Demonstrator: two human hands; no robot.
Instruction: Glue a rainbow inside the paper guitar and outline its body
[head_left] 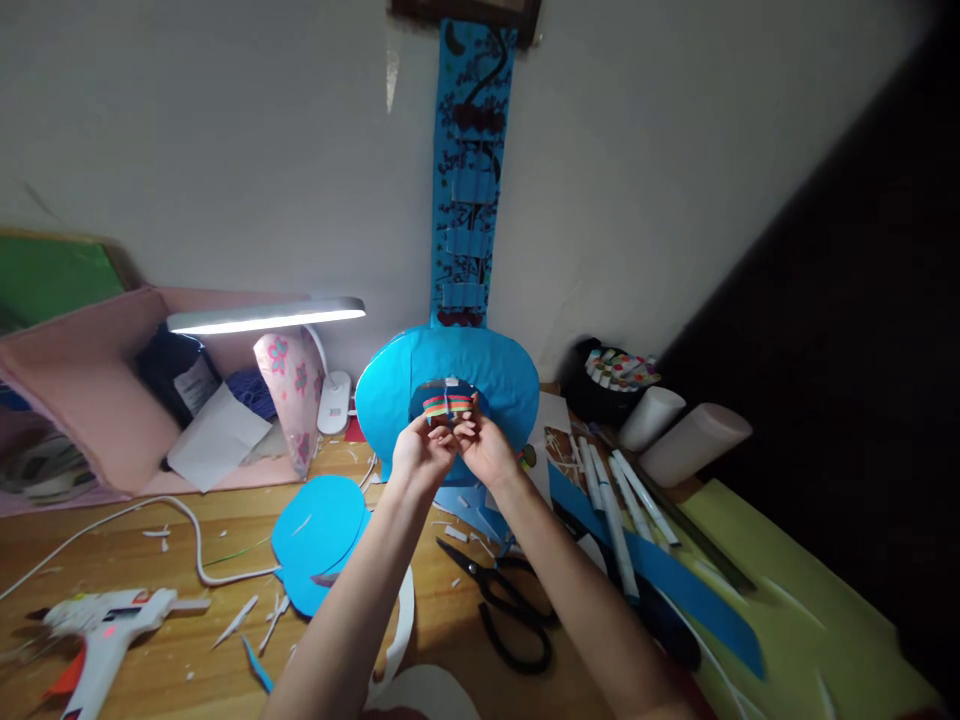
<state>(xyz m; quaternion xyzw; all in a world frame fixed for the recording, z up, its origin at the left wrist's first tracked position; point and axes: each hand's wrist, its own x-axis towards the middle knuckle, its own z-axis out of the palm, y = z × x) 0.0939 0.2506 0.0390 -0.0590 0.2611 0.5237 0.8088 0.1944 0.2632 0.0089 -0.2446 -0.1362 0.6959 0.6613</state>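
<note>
A blue guitar-shaped craft model leans upright against the wall, with a round opening in its body and a long decorated neck above. In front of that opening is a small striped strip in red, green and orange bands. My left hand is closed with its fingertips on the strip's left end. At the right end, my right hand pinches it too. A thin dark vertical piece crosses the strip's middle; what it is I cannot make out. Both hands partly cover the lower edge of the opening.
Black-handled scissors lie below my hands. A white glue gun rests at the front left, beside blue rounded cutouts and paper scraps. A lit lamp stands behind. White markers and paper rolls are on the right.
</note>
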